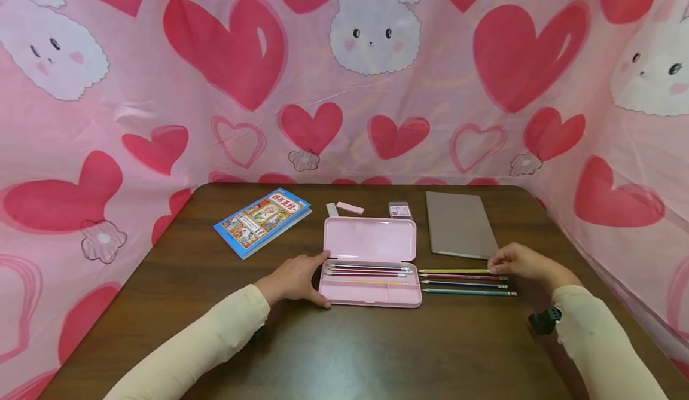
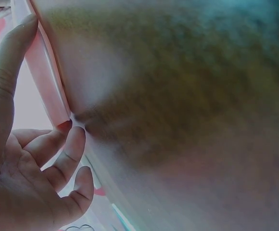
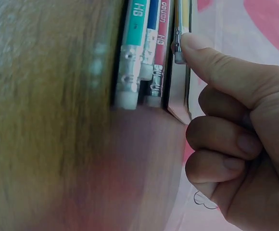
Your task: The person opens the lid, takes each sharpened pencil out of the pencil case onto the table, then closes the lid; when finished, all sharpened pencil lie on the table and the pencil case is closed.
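A pink pencil case [image 1: 370, 220] lies with its lid raised in the head view. Several pencils [image 1: 366, 273] are in its tray, mostly in the back compartment. My left hand [image 1: 295, 277] spans the left end of the case, thumb at the front corner and forefinger near the hinge. Right of the case, pencils lie side by side: a red one [image 1: 463, 277], a dark blue one [image 1: 464, 284] and a teal one [image 1: 468, 292]. Behind them is a yellow pencil [image 1: 452, 271]; my right hand [image 1: 519, 263] pinches its eraser end between thumb and forefinger, other fingers curled in.
A blue-bordered booklet [image 1: 264, 220] lies at the back left of the dark wooden table [image 1: 334, 352]. Behind the case are a pink eraser bar [image 1: 350, 208], a whitish strip [image 1: 332, 210] and a small labelled block [image 1: 400, 210]. A grey-brown notebook [image 1: 460, 223] lies behind the loose pencils.
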A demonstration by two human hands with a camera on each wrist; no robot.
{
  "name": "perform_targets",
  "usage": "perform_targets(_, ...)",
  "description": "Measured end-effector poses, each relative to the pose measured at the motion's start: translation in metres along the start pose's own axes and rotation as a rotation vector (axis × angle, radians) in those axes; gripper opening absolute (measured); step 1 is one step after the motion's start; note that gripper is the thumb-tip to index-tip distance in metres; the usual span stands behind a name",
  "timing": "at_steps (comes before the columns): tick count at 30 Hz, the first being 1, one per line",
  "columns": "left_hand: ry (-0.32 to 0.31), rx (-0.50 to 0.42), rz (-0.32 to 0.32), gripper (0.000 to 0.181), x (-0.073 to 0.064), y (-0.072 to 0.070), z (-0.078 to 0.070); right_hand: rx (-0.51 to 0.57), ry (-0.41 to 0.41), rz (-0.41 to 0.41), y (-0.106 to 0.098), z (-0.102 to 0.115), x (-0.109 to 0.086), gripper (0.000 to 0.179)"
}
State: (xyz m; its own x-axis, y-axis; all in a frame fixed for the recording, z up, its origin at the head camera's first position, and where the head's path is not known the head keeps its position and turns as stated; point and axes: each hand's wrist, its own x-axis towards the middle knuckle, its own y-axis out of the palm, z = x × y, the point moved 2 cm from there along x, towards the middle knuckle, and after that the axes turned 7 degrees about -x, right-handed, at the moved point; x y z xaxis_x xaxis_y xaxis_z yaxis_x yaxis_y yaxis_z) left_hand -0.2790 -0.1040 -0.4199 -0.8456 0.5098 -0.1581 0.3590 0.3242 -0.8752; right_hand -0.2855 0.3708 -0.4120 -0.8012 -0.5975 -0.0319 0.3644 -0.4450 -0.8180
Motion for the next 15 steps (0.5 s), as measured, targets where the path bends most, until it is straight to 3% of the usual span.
perform_targets(9,0.001,-0.005,-0.002,0.107,0.0007,-0.0007,-0.0007,-0.035,0.110,0.003,0.0025,-0.0034,0.0038,0.010)
perform_targets(15,0.007,0.013,-0.002,0.107,0.0001,-0.0001,-0.0001,-0.079,0.135,-0.037,0.0041,-0.0032,0.0017,0.011)
